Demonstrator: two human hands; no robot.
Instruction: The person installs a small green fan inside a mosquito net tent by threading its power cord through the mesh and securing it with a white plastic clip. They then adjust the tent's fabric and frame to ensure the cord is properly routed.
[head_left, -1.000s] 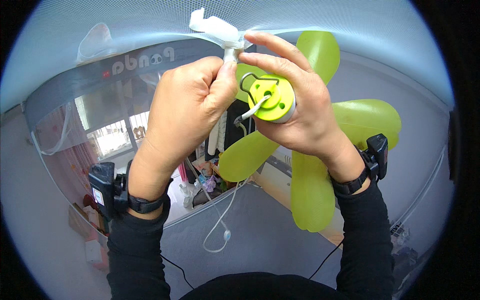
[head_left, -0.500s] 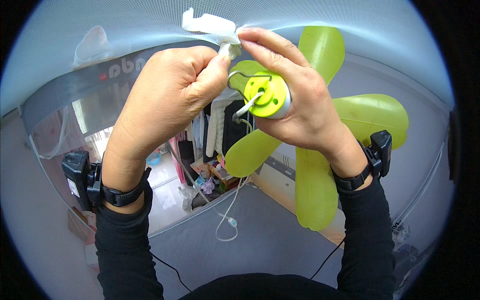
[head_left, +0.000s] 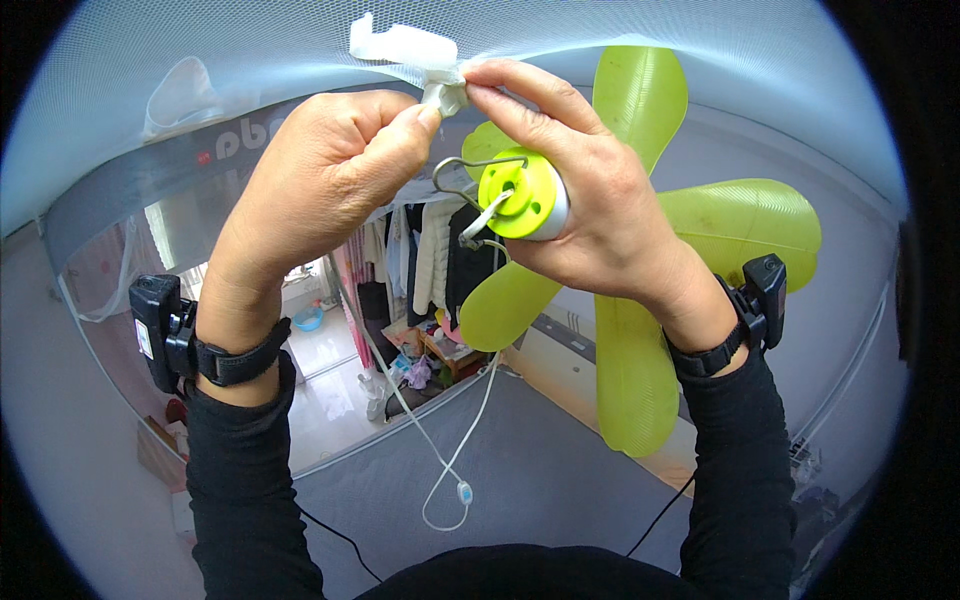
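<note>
Head view: left hand (head_left: 335,165) pinches white strip (head_left: 405,45) at net roof (head_left: 250,35). Right hand (head_left: 605,210) grasps green fan (head_left: 530,195) by body, fingertips on strip; fan just below net roof, above grey sheet (head_left: 560,470). White cord (head_left: 464,492) dangles there. Beyond: hanging clothes (head_left: 433,255), blue basin (head_left: 308,319) on shiny pale floor (head_left: 335,410).

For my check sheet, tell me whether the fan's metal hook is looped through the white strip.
No, the metal hook juts free below the white strip, with a gap between them.
</note>
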